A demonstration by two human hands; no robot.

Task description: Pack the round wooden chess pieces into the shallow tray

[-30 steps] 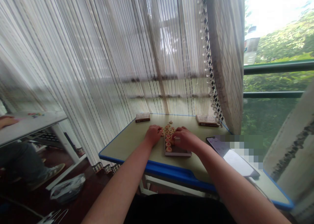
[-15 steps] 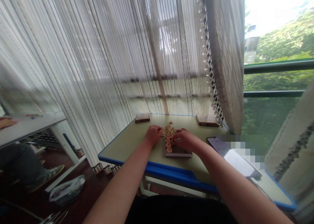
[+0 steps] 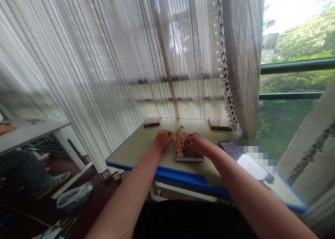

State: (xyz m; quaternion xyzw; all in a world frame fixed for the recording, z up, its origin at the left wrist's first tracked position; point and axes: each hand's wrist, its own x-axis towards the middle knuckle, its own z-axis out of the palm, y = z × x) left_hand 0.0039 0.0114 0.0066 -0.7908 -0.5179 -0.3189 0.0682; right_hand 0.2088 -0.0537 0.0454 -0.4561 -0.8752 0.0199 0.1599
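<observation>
Several round wooden game pieces with red marks lie clustered on a green table with a blue edge. Some of them sit in a flat dark box near the front. My left hand rests curled at the left side of the pile, touching the pieces. On the right, my right hand lies over the box, its fingers bent onto the pieces. What either hand grips is too small to make out.
Two small flat boxes lie at the table's back by the striped curtain. A phone lies on the right. Another person's leg and shoe show under a white table at left. A plastic bag lies on the floor.
The camera has tilted slightly, so the table sits a little higher in the picture. Both hands stay at the pile of pieces with only small finger shifts.
</observation>
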